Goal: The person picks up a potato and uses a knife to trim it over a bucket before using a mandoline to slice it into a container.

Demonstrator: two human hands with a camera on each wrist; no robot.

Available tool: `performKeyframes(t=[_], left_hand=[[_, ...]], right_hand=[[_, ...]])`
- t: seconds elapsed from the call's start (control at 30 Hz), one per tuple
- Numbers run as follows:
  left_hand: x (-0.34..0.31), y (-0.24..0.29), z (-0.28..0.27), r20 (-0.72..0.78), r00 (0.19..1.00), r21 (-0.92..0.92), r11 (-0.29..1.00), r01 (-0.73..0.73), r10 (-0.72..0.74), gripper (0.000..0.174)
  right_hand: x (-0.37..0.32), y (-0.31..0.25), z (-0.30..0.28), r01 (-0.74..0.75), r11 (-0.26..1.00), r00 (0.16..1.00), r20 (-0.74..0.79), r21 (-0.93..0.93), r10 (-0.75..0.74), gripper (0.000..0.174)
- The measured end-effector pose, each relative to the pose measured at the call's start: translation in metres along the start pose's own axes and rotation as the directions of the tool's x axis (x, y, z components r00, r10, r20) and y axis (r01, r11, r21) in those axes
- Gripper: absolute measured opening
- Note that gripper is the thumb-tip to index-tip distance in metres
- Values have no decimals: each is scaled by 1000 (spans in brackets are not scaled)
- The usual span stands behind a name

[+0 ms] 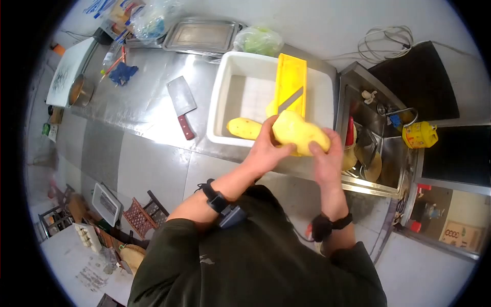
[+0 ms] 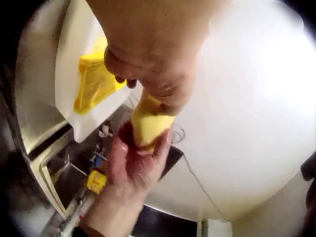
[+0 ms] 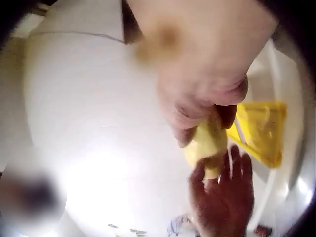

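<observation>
1. Holding: 1 large peeled potato (image 1: 302, 134), raised before the person's body over the near side of a white tub (image 1: 217, 102); both hands upon it.
2. Left hand (image 1: 267, 148): curled about the potato's left end, thumb on the near side.
3. Right hand (image 1: 329, 159): clamped on the opposite end, thumb likewise near. The 2 hands stand apart, potato between.
4. Handling, by my estimate: stiff, dense, fairly weighty; not fragile, though a hard drop could bruise it. Bare flesh probably damp and slippery.
5. Best hold, in my judgement: the rounded ends, palm well behind, fingertips kept back from any edge.
6. Yellow slicer (image 1: 291, 77): set across the tub, upper end at the far rim, slanted blade (image 1: 291, 100) exposed, lower end hidden behind the potato. Gap between them: cannot tell. Chief hazard to fingers.
7. Second potato (image 1: 242, 128): in the tub's near left corner, just beside the left hand; might get knocked.
8. Cleaver (image 1: 182, 97): flat on the metal tabletop (image 1: 146, 105), left of the tub, handle toward the person; well out of the way.
9. Bagged greens (image 1: 260, 41) and metal tray (image 1: 202, 36): behind the tub, near the wall.
10. Sink (image 1: 396, 176): to the right, cluttered.
</observation>
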State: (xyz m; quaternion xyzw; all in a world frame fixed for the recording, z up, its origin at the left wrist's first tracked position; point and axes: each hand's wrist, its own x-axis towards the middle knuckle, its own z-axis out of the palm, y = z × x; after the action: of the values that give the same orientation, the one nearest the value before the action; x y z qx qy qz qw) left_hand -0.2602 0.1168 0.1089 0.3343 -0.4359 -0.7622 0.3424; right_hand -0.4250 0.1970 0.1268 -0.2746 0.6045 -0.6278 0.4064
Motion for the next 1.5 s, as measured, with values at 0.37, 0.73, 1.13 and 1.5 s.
performKeyframes(t=[0.37, 0.73, 1.13, 1.5], left_hand=[[36, -30, -28, -14, 998, 898, 438, 42, -66, 55], [58, -35, -58, 184, 971, 798, 600, -58, -151, 52], [78, -41, -72, 285, 928, 676, 737, -17, -241, 46], [82, -39, -72, 273, 931, 697, 717, -17, -243, 45]], right_hand=[[68, -50, 34, 242, 385, 961, 166, -891, -219, 54], [76, 15, 63, 189, 612, 905, -106, -768, -412, 59], [63, 35, 68, 323, 658, 834, -123, -681, -537, 66], [61, 40, 66, 333, 543, 804, -69, -771, -590, 68]])
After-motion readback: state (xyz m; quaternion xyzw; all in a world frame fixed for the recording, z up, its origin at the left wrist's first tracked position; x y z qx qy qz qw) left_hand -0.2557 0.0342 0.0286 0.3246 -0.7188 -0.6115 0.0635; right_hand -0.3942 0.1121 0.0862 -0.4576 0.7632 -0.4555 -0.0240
